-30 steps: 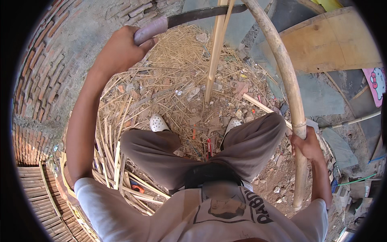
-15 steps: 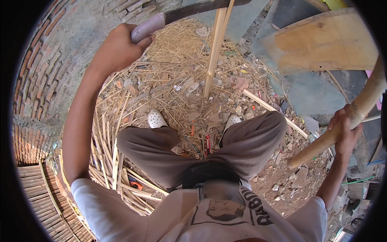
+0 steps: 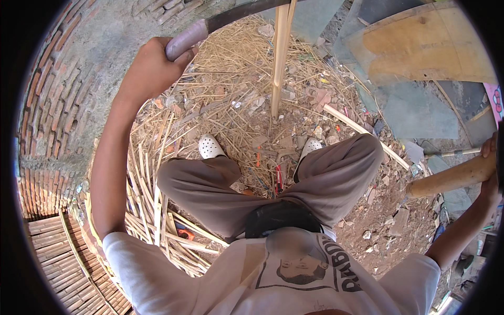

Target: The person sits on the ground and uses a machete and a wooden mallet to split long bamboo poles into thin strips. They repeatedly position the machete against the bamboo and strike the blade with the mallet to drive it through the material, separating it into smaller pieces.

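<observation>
My left hand [image 3: 152, 71] is closed around the pale purple-grey handle of a machete [image 3: 188, 40] at the upper left. Its dark blade runs rightward to a split bamboo piece [image 3: 280, 58] that stands upright on the ground ahead of my feet. The blade meets this piece near the top of the view, where the end of the blade is cut off. At the far right edge, my right hand [image 3: 490, 176] grips a thick round wooden stick [image 3: 449, 178]; its blunt end points left, and the rest leaves the picture.
Split bamboo strips [image 3: 144, 202] lie heaped left of my legs, by a slatted bamboo surface [image 3: 84, 268]. Straw and rubble [image 3: 226, 89] cover the ground ahead. A brick wall [image 3: 68, 105] rises at left. Flat sheets [image 3: 420, 113] and a curved wooden board [image 3: 425, 44] lie at upper right.
My right hand has swung outward to the right with the stick, which now lies flatter and farther from the upright bamboo. My left hand keeps its hold, and the blade still meets the bamboo.
</observation>
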Available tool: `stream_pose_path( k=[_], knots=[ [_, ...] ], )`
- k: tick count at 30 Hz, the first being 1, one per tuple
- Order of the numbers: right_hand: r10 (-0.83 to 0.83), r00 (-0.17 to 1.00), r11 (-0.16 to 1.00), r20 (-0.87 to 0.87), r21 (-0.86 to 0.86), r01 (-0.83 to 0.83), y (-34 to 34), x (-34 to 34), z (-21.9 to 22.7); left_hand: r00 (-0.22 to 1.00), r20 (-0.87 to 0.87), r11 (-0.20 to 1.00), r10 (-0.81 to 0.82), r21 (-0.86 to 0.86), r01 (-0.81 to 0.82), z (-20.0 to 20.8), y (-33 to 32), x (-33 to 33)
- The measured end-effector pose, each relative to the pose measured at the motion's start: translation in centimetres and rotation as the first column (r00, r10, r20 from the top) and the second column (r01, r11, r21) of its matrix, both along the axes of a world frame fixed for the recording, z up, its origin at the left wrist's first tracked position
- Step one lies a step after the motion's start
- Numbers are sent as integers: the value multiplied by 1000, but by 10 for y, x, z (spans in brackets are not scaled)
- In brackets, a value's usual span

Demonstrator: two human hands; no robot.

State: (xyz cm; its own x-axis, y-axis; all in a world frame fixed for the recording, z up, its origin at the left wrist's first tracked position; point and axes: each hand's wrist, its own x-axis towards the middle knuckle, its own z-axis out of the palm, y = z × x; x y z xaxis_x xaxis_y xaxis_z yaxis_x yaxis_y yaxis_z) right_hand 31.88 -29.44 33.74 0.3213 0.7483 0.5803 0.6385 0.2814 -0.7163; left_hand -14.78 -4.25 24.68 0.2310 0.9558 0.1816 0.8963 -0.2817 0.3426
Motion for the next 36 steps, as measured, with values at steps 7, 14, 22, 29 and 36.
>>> stream_pose_path(
  k=[7, 14, 22, 29, 36],
  knots=[
    [-146, 982, 505, -122, -863, -32, -2, -66, -145, 987, -72, 986, -142, 74, 147, -7, 0, 5],
    [-141, 989, 924, -46, -364, 115, -31, -6, -10, 1000, 8, 999, 1, -43, -1, -22, -3, -8],
    [-95, 995, 794, -12, -605, 68, 16, -16, -146, 998, 46, 999, -51, -16, 52, -34, 0, -2],
    [-148, 978, 722, -144, -692, 7, 11, -34, -89, 997, -7, 997, -76, 4, 76, -64, 3, -11],
    [-115, 983, 985, -146, -144, 94, 28, 6, -39, 998, 41, 997, -53, -49, 55, -66, 2, 1]
  ],
)
